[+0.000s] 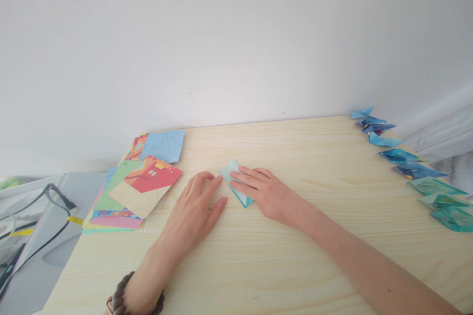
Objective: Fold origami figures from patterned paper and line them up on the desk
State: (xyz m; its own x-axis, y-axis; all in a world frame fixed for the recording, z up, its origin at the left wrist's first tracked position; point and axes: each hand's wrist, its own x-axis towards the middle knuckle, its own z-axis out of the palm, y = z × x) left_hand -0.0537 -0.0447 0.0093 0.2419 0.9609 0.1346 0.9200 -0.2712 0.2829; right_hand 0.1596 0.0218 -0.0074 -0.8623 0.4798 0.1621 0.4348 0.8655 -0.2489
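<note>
A small folded piece of light blue paper lies flat on the pale wooden table, near its middle. My right hand rests on the paper's right half, fingers stretched out flat and pressing it down. My left hand lies flat on the table just left of the paper, fingers extended, fingertips close to the paper's left edge. A dark beaded bracelet is on my left wrist.
A loose pile of coloured patterned paper sheets lies at the table's left. A row of several folded blue and teal paper shapes runs along the right edge. A grey surface with cables sits left of the table. A white wall stands behind.
</note>
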